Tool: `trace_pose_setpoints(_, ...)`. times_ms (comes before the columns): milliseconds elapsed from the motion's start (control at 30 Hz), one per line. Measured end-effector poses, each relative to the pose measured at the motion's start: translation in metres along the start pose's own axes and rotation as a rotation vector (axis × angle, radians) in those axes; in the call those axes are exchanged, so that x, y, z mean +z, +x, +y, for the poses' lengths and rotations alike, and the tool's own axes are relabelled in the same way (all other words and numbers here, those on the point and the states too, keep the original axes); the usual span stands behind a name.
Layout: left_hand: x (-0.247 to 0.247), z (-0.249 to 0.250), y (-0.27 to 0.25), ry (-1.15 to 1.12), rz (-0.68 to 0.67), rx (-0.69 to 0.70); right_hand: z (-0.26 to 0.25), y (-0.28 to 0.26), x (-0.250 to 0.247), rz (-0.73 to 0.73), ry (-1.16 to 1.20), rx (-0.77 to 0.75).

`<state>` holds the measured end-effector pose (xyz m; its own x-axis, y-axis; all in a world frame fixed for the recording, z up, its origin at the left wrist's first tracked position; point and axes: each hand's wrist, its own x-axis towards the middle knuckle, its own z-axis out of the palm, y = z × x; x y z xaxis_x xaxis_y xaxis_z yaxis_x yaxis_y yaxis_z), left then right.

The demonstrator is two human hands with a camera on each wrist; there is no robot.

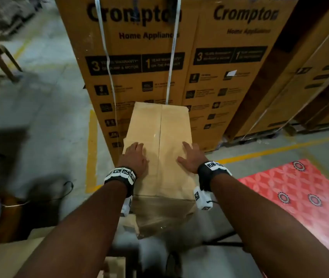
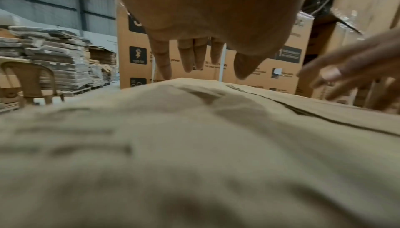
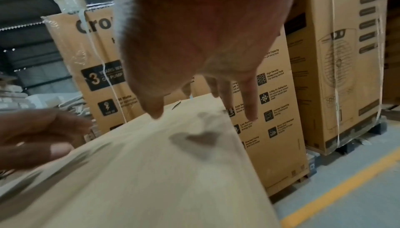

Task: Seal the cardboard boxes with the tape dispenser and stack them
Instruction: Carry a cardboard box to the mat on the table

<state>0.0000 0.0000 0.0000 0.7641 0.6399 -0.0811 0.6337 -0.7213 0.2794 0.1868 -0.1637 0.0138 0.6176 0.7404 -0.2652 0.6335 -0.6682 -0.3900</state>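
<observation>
A plain brown cardboard box (image 1: 159,129) stands in front of me, its two top flaps folded down and meeting at a middle seam. My left hand (image 1: 136,157) lies flat on the left flap with straight fingers. My right hand (image 1: 189,155) lies flat on the right flap, fingers spread. In the left wrist view the left hand (image 2: 194,57) hovers close over the box top (image 2: 194,146), and the right hand (image 2: 350,70) shows at the right. The right wrist view shows the right hand (image 3: 205,94) over the flap (image 3: 151,171). No tape dispenser is in view.
Tall printed Crompton cartons (image 1: 175,63) with white straps stand right behind the box. More strapped cartons (image 1: 310,77) are at the right. A red patterned mat (image 1: 300,197) lies on the floor at the right. A chair (image 2: 28,81) and stacked flat cardboard (image 2: 54,57) are at the left.
</observation>
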Motion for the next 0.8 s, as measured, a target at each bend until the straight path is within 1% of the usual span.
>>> trace_pose_setpoints(67,-0.005,-0.006,0.008,-0.032,-0.008,-0.058,0.001,0.012,-0.003,-0.069,-0.007,0.054)
trace_pose_setpoints(133,-0.008,-0.013,0.019,-0.030,-0.031,-0.096,0.003,0.024,-0.007,-0.116,-0.036,0.064)
trace_pose_setpoints(367,-0.012,-0.026,0.056,-0.111,-0.085,-0.215,0.009,0.070,-0.015,-0.156,-0.042,0.092)
trace_pose_setpoints(567,-0.004,-0.039,0.083,-0.206,-0.193,-0.265,0.024,0.100,-0.006,-0.228,0.052,0.066)
trace_pose_setpoints(700,0.000,-0.050,0.093,-0.213,-0.289,-0.296,0.029,0.110,0.001,-0.222,0.078,0.055)
trace_pose_setpoints(800,0.002,-0.055,0.097,-0.215,-0.316,-0.279,0.029,0.110,0.004,-0.205,0.107,0.025)
